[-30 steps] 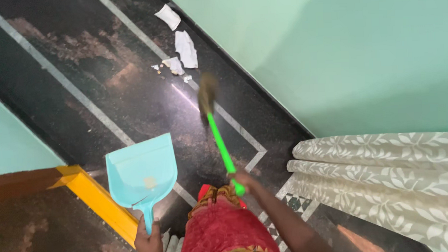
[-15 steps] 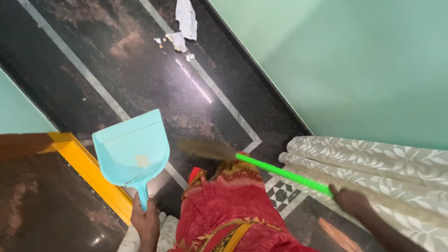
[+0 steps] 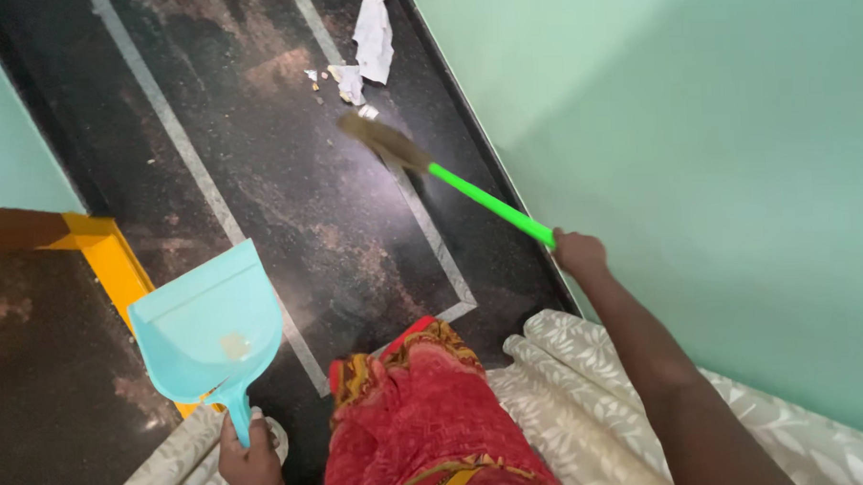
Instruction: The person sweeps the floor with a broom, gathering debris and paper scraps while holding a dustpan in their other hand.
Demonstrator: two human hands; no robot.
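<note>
The broom [image 3: 448, 180] has swung right across: half a second ago its brush sat low by the red skirt with the handle trailing out to four o'clock, and now the brush is up the floor near the paper scraps, the right hand pushed forward along the green wall. The dustpan has slid down and left in view too.

Nearest first: the red patterned skirt [image 3: 423, 420] fills the bottom centre. At its eight o'clock, the left hand [image 3: 251, 461] is wrapped tight round the stem of the pale blue dustpan [image 3: 210, 327], fingers closed on it, pan held off the floor with its mouth pointing to about eleven o'clock. A small pale speck lies inside it. Leaf-patterned curtain cloth [image 3: 571, 400] bunches on both sides of the skirt.

Next out, the right hand [image 3: 578, 254] is clenched round the end of the green broom handle. The handle's long axis runs from that hand toward ten o'clock, ending in the blurred brown brush [image 3: 382, 144].

Farthest, the torn white paper scraps [image 3: 372, 39] and small crumbs lie on the dark floor [image 3: 287, 200] hard against the base of the wall [image 3: 697, 166]. They sit just beyond the brush tip, at about twelve o'clock from it, very close but whether touching I cannot tell through the blur. The right hand is clearly nearer them; the dustpan hangs well apart, back at seven o'clock from the scraps. A yellow door sill [image 3: 117, 263] edges the floor on the left.
</note>
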